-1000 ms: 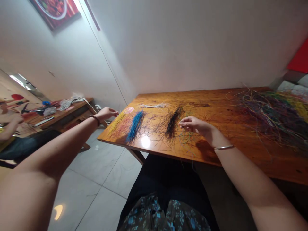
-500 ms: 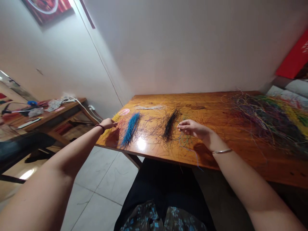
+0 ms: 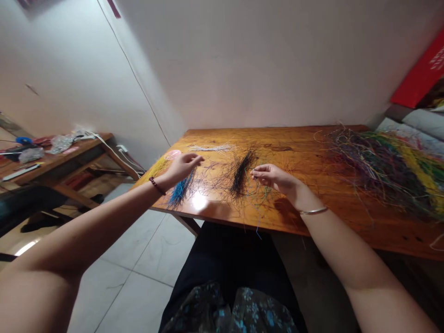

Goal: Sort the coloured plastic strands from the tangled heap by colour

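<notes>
Since the earlier frame, the left hand [image 3: 182, 169] has moved inward from the table's near left corner and now hovers over the top end of a slim bundle of fine blue strands [image 3: 180, 193]. Its grip is open, fingers loosely curled and nothing visible held, with a dark beaded bracelet [image 3: 157, 186] on the wrist. The right hand [image 3: 274, 179], a thin silver bangle [image 3: 314, 211] on its wrist, hangs just beside a slim bundle of fine black strands [image 3: 241, 173], at about 3 o'clock from it. Its grip has thumb and forefinger pinched together among loose wisps, too fine to tell whether a strand lies between them. Both bundles lie on an orange-brown varnished wooden table [image 3: 333, 226], with stray threads scattered around them. Taking the black bundle as centre and the far table edge as 12 o'clock, a small bunch of pale white strands [image 3: 211, 148] lies at 11 o'clock, and a round pink disc [image 3: 172, 154] and loose yellow strands [image 3: 156, 167] lie at 9 o'clock, just past the left hand. At 3 o'clock, well apart from the right hand, spreads a large tangled heap of multicoloured thin strands [image 3: 381, 171]. A single thin blue strand [image 3: 258, 229] dangles over the near table edge, above the person's dark clothing [image 3: 225, 259].
</notes>
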`<state>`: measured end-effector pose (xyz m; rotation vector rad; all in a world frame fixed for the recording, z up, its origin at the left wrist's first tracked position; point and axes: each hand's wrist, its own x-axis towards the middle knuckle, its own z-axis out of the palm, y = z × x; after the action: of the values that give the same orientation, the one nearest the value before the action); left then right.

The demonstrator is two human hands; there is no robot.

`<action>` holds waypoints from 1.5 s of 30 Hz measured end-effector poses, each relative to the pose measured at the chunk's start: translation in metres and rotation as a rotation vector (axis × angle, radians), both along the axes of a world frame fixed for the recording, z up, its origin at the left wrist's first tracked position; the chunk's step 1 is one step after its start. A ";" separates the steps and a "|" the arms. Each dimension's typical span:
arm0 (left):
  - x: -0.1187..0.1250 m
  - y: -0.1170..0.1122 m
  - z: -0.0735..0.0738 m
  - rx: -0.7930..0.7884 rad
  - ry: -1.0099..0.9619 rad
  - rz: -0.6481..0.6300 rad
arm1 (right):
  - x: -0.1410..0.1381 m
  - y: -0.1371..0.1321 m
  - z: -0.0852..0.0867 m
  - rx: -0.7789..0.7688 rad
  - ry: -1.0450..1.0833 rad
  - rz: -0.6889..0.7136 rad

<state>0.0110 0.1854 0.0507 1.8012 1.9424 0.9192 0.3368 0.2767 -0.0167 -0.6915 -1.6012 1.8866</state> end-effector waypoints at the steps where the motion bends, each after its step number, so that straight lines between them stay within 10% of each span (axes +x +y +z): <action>1: 0.024 -0.006 0.002 -0.008 -0.044 -0.114 | 0.000 0.001 -0.001 0.000 -0.003 -0.011; 5: 0.091 -0.028 0.006 -0.172 -0.188 -0.299 | 0.001 0.003 -0.003 0.041 -0.027 -0.039; 10: 0.116 -0.029 0.008 -0.271 -0.338 -0.223 | 0.000 0.002 -0.001 0.119 -0.050 -0.002; 37: 0.095 -0.048 0.035 -0.281 -0.438 -0.069 | 0.029 0.007 0.023 0.004 0.147 -0.110; 45: 0.116 -0.006 0.018 -0.246 -0.487 -0.096 | 0.057 0.009 0.031 0.015 0.296 -0.296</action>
<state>0.1274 0.1789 0.0691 1.3636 1.5692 0.9341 0.3940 0.2858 0.0143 -0.5757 -1.2520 1.6699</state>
